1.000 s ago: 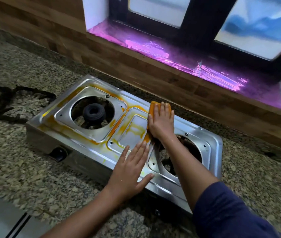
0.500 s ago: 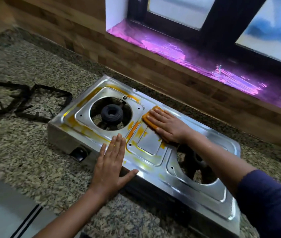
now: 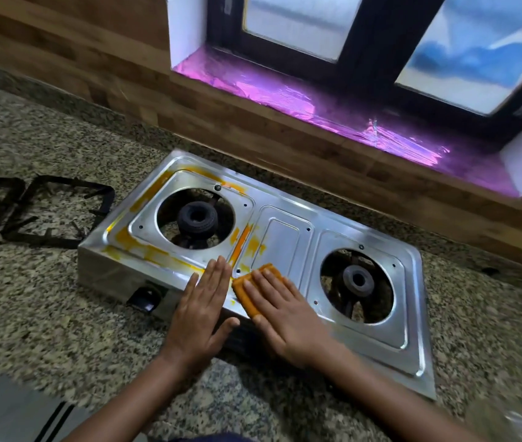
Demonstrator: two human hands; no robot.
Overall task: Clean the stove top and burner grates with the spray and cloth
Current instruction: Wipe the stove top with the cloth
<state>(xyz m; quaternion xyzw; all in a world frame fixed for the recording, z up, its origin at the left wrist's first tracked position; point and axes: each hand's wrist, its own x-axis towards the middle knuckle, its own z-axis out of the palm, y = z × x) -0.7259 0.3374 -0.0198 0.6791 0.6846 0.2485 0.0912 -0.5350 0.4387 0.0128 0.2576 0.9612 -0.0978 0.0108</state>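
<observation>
A steel two-burner stove top [image 3: 288, 247] lies on the granite counter, smeared with orange-yellow stains around the left burner [image 3: 197, 219] and down the strip beside it. The middle panel and the area around the right burner [image 3: 357, 280] look shiny. My right hand [image 3: 285, 311] presses flat on a folded orange cloth [image 3: 248, 293] at the stove's front edge, in the middle. Flat on the front edge just left of the cloth rests my left hand [image 3: 202, 311], fingers together, holding nothing. Two black burner grates [image 3: 58, 212] lie on the counter to the left. No spray bottle is visible.
A wood-panelled wall [image 3: 253, 129] runs behind the stove, with a window sill [image 3: 317, 103] lit purple above it. A black knob [image 3: 146, 296] sticks out of the stove's front. Granite counter [image 3: 46, 314] stretches in front and to the left.
My right hand has dragged the cloth from the back of the middle panel down to the front edge, leaving that panel cleaner. The left hand stayed flat on the front edge.
</observation>
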